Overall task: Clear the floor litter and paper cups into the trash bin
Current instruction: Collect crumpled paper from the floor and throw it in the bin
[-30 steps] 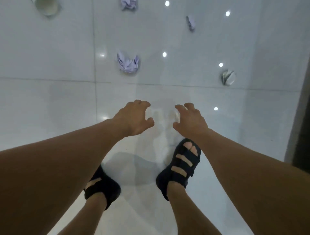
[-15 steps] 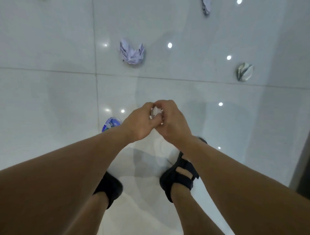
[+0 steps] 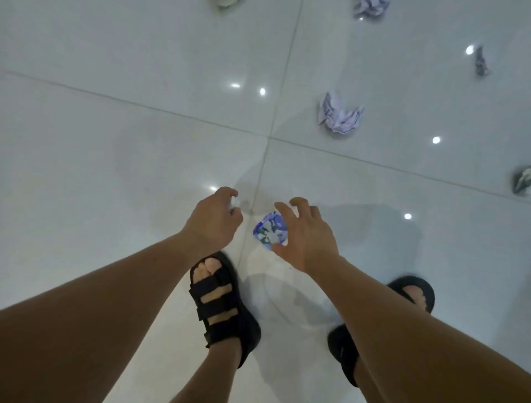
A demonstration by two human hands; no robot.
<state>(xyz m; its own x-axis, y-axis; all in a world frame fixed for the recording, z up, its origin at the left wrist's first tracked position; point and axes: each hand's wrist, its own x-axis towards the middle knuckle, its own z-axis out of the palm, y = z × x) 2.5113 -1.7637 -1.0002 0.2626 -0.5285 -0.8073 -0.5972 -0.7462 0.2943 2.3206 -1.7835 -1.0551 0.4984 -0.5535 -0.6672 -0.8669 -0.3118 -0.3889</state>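
Observation:
My left hand (image 3: pixel 214 220) is curled round a small white paper wad (image 3: pixel 233 203) that peeks out by the fingertips. My right hand (image 3: pixel 306 233) hovers with fingers spread over a blue and white patterned wrapper (image 3: pixel 270 231) lying on the white tile floor; whether it touches the wrapper is unclear. A crumpled lilac paper (image 3: pixel 340 116) lies further off to the right. Another lilac paper (image 3: pixel 370 7) sits at the top edge. No trash bin is in view.
A dark twisted scrap (image 3: pixel 481 61) and a greenish crumpled piece (image 3: pixel 523 181) lie at the right. A pale cup-like object (image 3: pixel 227 2) is cut off by the top edge. My feet in black sandals (image 3: pixel 222 305) stand just behind the wrapper. Ceiling lights glare on the glossy tiles.
The hands were joined on the white wad; now the left one holds it alone and the right one has moved onto the blue wrapper. The view has swung left.

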